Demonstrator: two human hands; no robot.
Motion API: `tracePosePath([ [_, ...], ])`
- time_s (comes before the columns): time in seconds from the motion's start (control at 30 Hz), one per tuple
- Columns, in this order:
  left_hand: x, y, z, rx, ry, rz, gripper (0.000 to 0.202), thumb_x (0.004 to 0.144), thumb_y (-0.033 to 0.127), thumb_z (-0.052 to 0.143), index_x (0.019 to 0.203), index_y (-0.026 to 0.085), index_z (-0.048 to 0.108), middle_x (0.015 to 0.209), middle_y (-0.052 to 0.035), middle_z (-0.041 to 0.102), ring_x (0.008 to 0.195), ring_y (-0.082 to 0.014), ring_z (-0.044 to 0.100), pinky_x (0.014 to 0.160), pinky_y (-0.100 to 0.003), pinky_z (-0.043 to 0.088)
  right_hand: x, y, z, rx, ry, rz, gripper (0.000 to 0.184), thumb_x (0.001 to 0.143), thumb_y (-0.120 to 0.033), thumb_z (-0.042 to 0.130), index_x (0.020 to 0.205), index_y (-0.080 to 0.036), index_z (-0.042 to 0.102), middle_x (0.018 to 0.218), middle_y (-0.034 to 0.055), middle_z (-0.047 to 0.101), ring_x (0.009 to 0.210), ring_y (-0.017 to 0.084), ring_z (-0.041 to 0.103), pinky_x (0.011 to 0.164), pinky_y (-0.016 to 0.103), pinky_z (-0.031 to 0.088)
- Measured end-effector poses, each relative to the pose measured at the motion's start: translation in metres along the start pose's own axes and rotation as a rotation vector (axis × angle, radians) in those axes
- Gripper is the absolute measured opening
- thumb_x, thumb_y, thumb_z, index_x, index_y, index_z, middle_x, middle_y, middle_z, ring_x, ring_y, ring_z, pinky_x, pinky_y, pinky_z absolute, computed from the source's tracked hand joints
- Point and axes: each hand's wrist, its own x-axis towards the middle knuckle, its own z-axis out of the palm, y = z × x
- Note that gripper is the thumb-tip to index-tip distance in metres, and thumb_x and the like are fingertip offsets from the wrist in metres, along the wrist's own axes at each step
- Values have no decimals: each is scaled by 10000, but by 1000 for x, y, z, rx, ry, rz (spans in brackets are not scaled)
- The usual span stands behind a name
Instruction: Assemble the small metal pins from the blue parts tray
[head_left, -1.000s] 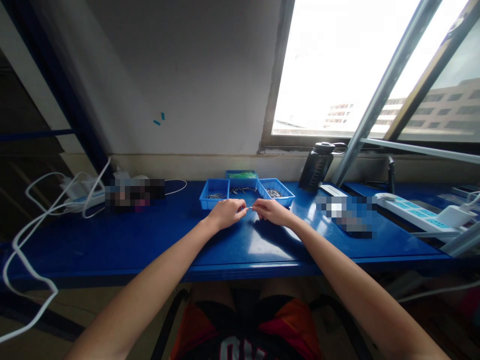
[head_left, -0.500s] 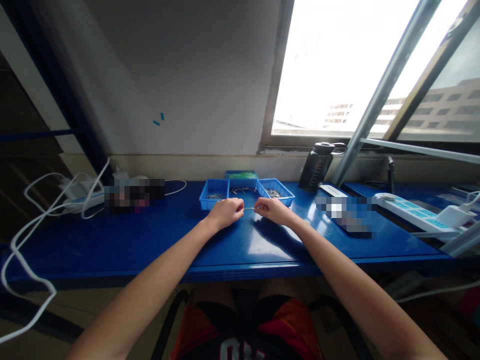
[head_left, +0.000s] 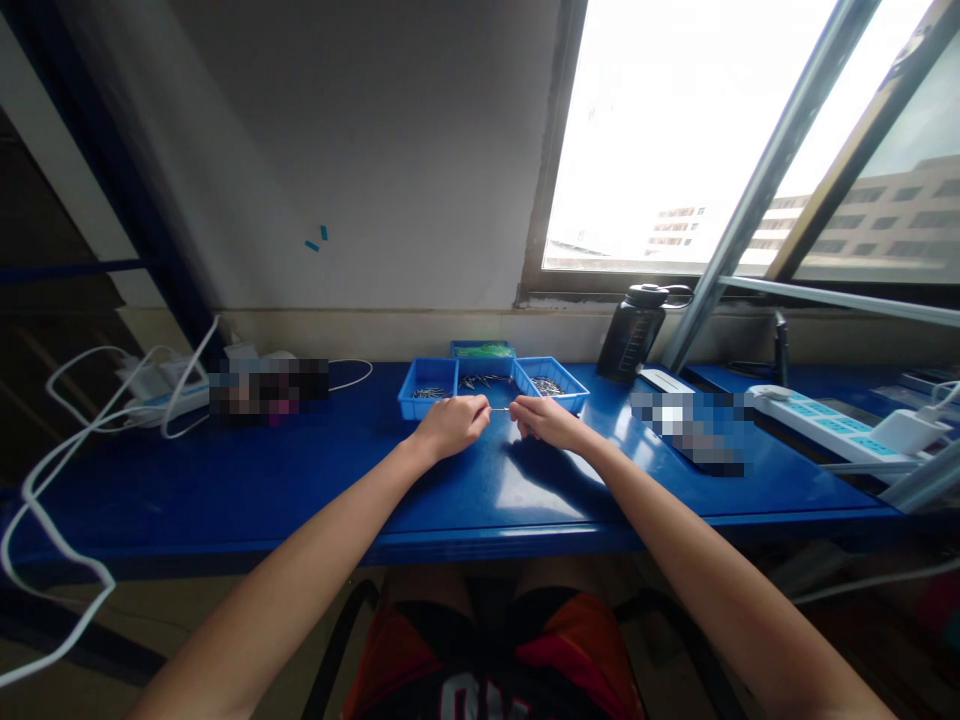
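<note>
Between my two hands, just above the desk, a thin, short metal rod point(head_left: 500, 409) runs level from fingertips to fingertips. My left hand point(head_left: 454, 424) is closed in a pinch on its left end. The right end sits in the pinched fingers of my right hand point(head_left: 549, 420). Its exact kind is too small to make out. Right behind my hands are a left blue bin point(head_left: 406, 405) and a right blue bin point(head_left: 576, 398), both with small metal pieces inside. More dark metal pieces point(head_left: 480, 381) lie in the middle, and a green bundle point(head_left: 484, 350) fills the rear bin.
A black bottle point(head_left: 631, 335) stands by the window. To its right lies a white power strip point(head_left: 832, 428); at the left are tangled white cables point(head_left: 45, 515). Blurred items rest on both sides of the blue desk point(head_left: 315, 490). A metal post point(head_left: 750, 210) slants up at right.
The fingers of my right hand have shifted and curled around the rod. Less of the rod shows between my hands. My left hand has hardly moved.
</note>
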Motion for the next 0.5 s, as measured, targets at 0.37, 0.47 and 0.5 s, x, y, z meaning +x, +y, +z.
tracePosePath([
  [0.37,0,-1,0,-22,17,27,295,871,344,288,860,194,543,820,-39,625,718,-163,578,581,-236,388,-1,1,1,12,-52,-45,318,838,-430,363,779,-164,526,586,-9,551,465,77,459,498,200,381],
  [0.47,1,-1,1,-91,33,87,276,863,349,316,859,198,547,832,-23,614,725,-144,564,592,-226,386,-2,-1,2,-7,-69,-55,291,813,-432,418,778,-166,530,601,-9,560,475,78,464,499,200,378],
  [0.5,1,-2,1,-114,28,108,262,854,357,339,869,202,550,832,-16,610,725,-139,559,594,-223,386,-2,-2,2,-7,-70,-62,293,815,-433,414,779,-166,530,603,-9,559,480,79,466,503,201,379],
])
